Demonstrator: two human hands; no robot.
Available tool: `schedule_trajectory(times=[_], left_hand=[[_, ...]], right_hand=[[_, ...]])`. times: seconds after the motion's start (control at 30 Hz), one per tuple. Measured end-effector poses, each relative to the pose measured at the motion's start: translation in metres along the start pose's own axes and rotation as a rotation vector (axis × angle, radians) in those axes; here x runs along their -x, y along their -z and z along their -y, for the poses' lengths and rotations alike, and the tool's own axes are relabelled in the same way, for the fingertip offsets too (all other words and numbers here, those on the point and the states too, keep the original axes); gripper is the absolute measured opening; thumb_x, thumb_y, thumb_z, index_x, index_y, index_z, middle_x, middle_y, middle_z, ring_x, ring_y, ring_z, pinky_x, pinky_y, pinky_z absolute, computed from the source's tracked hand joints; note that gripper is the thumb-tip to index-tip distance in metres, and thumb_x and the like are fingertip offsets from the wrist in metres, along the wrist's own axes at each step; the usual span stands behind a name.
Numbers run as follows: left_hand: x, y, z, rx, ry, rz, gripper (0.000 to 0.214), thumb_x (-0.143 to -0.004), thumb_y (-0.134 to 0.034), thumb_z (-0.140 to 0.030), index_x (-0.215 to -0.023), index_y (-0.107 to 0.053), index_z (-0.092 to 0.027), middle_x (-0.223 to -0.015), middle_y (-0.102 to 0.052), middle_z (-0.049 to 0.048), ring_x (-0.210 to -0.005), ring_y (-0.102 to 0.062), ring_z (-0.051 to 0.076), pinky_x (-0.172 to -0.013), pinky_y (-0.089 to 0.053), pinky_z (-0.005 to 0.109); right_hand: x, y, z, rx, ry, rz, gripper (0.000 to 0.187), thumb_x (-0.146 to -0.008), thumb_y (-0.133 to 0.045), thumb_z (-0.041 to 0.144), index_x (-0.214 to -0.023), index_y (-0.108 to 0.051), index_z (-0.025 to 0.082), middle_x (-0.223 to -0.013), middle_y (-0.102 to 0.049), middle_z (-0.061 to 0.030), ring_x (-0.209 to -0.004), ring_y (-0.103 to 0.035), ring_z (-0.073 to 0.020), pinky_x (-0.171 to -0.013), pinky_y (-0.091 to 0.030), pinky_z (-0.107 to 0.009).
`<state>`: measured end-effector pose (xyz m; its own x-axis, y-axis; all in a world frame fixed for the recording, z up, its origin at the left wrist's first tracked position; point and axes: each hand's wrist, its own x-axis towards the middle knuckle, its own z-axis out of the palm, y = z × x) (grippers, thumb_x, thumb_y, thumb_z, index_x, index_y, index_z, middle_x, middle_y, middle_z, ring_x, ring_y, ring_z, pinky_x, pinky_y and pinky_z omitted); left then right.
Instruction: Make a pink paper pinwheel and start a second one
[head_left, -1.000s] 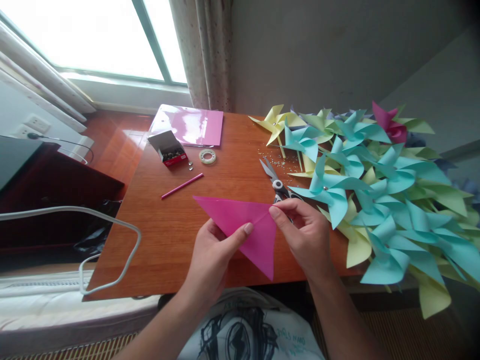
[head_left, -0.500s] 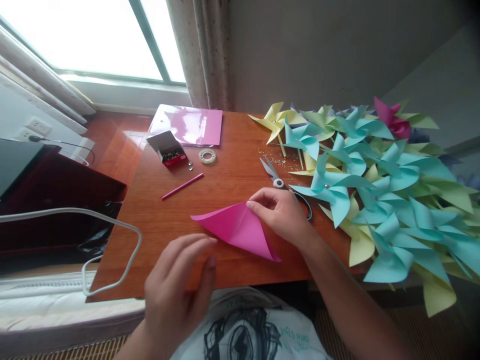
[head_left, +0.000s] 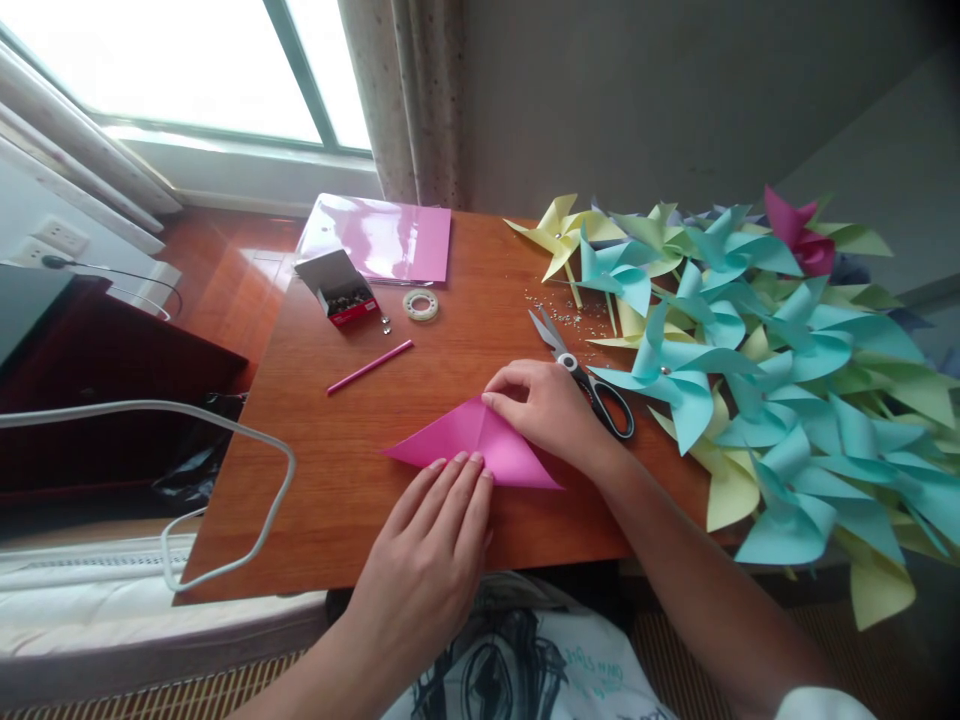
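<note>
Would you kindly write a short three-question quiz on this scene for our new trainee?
1. True or false: the left hand and the right hand both touch the pink paper.
2. Which lies nearest the tape roll: (a) the scissors, (b) the red box, (c) the white cable?
3. Fill the gap: the pinwheel nearest the curtain is ____ in colour.

Key: 1 true; 2 b; 3 yellow.

Looks like a home interior: beyond the left grip (head_left: 439, 535), a bright window (head_left: 187, 65), spotted curtain (head_left: 409, 100) and wooden floor (head_left: 217, 245); farther left, wall sockets (head_left: 63, 236).
</note>
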<state>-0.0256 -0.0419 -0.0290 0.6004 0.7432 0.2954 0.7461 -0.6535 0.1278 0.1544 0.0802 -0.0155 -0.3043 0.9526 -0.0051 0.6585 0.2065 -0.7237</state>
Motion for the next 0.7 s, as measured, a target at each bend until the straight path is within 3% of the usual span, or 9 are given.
schedule_trajectory(times=[0.43,0.7], left_hand=[[-0.0004,-0.0041,-0.0011,-0.056,-0.034,0.030,0.044,-0.092,-0.051,-0.014,-0.133,-0.057,0.001,-0.138,-0.061,0.0235,-0.127,-0.060,0.034,-0.109,-0.046,0.047],[-0.0006,-0.0039,-0.0008,-0.068,-0.053,0.053,0.044,-0.093,-0.050,-0.015,-0.134,-0.057,0.002,-0.139,-0.060,0.0241,-0.127,-0.060,0.035,-0.108,-0.047,0.047]], right_hand=[[-0.0032,-0.0069,-0.0084,0.101,0.089,0.012,0.013,-0.087,-0.068,0.014,-0.075,-0.071,0.018,-0.080,-0.072,-0.0038,-0.077,-0.063,-0.0180,-0.073,-0.047,-0.029],[0.0038,-0.0026,-0.0070,0.147,0.116,-0.034,0.006,-0.086,-0.071,0.016,-0.088,-0.066,0.019,-0.085,-0.067,-0.0034,-0.077,-0.060,-0.0183,-0.073,-0.045,-0.030]])
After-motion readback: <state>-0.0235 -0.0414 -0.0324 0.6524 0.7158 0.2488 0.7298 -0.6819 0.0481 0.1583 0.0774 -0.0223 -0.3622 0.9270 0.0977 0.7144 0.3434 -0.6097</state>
